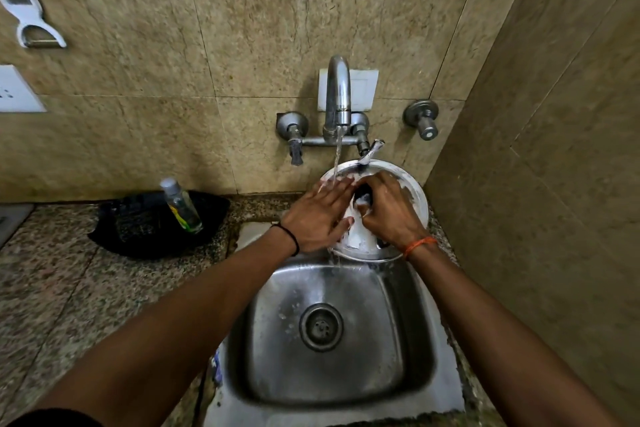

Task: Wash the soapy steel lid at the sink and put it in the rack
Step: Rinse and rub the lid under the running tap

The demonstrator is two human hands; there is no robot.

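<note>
The right hand's fingers [372,199] curl around the dark knob of the steel lid [412,198], holding it tilted over the back of the sink [408,367]; the left hand [320,215] lies flat and spread on its face, under the stream from the tap [337,94]. Foam clings to the lid — rinsing looks only partly done (no rack is in view). A bottle [180,204] stands on the table [52,288].

no legible text anywhere
</note>
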